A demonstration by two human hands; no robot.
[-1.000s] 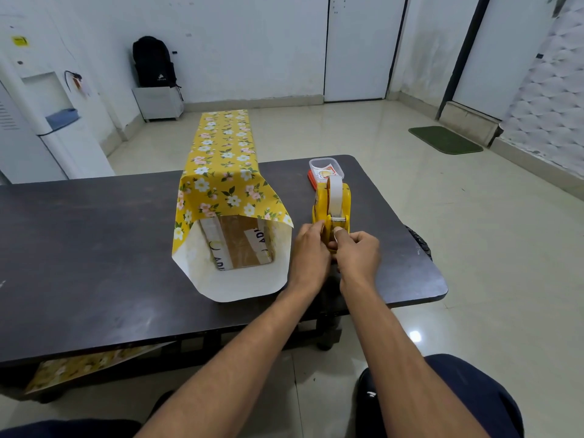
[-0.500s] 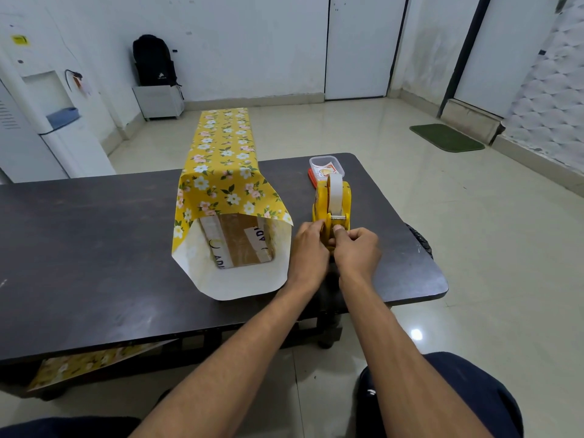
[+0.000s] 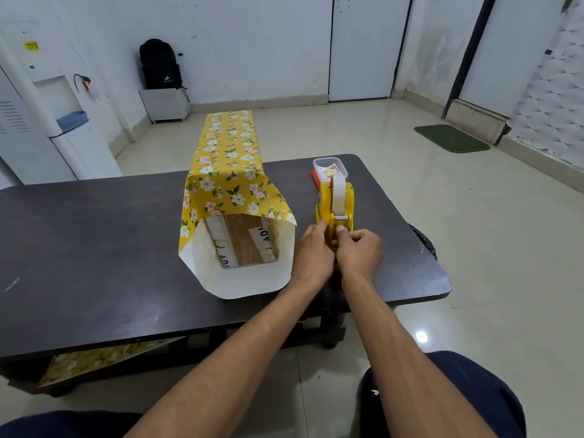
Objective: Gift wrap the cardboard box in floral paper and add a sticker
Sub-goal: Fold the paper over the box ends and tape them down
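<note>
A cardboard box (image 3: 243, 240) lies on the dark table (image 3: 94, 248), rolled inside yellow floral paper (image 3: 227, 175) whose near end gapes open with its white inside showing. To its right stands a yellow tape dispenser (image 3: 336, 202) with a white tape roll. My left hand (image 3: 313, 251) grips the dispenser's near left side. My right hand (image 3: 358, 249) pinches at the tape end by the cutter. Beyond the dispenser sits a small clear container of stickers (image 3: 330, 168).
The floral paper tube sticks out past the table's far edge. Another floral sheet (image 3: 101, 361) lies on a shelf under the table. A black backpack (image 3: 160, 66) rests on a white stand by the far wall; a green mat (image 3: 452, 138) lies on the floor.
Both hands stay at the tape dispenser's near end with only small finger shifts. The box and paper have not moved.
</note>
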